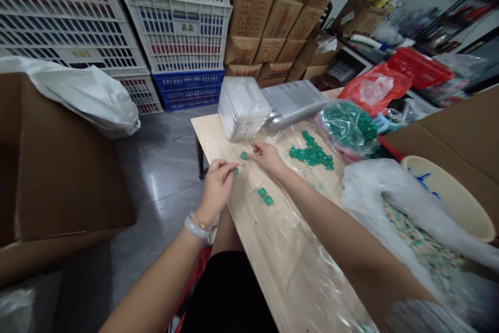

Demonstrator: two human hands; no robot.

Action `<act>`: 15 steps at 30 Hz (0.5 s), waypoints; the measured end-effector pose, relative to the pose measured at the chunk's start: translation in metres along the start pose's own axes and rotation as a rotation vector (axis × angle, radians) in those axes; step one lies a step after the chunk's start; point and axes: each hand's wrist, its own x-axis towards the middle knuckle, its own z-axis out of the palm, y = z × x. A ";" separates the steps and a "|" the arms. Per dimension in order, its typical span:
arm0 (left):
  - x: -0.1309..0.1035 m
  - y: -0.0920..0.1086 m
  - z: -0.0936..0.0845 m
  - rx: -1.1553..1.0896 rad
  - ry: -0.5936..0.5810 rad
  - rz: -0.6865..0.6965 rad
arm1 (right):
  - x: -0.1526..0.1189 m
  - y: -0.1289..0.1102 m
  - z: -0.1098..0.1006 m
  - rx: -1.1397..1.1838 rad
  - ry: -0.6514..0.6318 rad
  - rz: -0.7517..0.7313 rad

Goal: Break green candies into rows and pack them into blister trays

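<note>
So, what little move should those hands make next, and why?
Probably bring the left hand slightly further in over the table. It seems to pinch a small green piece close to the table's edge, with the floor beyond, so a slip there might drop it. Two similar pieces lie safely further in.

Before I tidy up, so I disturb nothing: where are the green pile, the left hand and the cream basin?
Green pile (312,155): head view, middle of the heap.
Left hand (215,187): head view, back of the hand.
Cream basin (460,198): head view, inner wall.
</note>
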 end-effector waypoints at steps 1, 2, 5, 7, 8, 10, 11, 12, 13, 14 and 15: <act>0.002 0.004 -0.001 -0.112 0.028 -0.088 | -0.008 -0.003 -0.005 0.106 0.036 0.009; 0.004 0.008 -0.002 -0.236 0.034 -0.188 | -0.018 -0.006 -0.008 0.228 0.047 0.003; 0.008 0.018 0.005 -0.611 0.025 -0.462 | -0.047 -0.018 -0.007 0.562 -0.073 -0.095; 0.008 0.022 0.011 -0.751 0.031 -0.568 | -0.059 -0.024 -0.002 0.648 -0.092 -0.139; 0.008 0.024 0.014 -0.776 0.026 -0.596 | -0.061 -0.025 0.000 0.651 -0.073 -0.139; 0.009 0.025 0.015 -0.747 -0.015 -0.610 | -0.060 -0.025 0.002 0.640 -0.052 -0.116; 0.010 0.025 0.014 -0.695 -0.055 -0.592 | -0.058 -0.023 0.001 0.639 -0.064 -0.102; 0.011 0.023 0.011 -0.621 -0.105 -0.561 | -0.054 -0.021 0.000 0.641 -0.085 -0.086; 0.012 0.021 0.007 -0.529 -0.145 -0.515 | -0.050 -0.018 -0.002 0.641 -0.102 -0.062; 0.013 0.018 0.003 -0.417 -0.158 -0.449 | -0.046 -0.015 -0.004 0.622 -0.103 -0.030; 0.014 0.014 -0.001 -0.285 -0.149 -0.359 | -0.041 -0.012 -0.006 0.570 -0.084 -0.002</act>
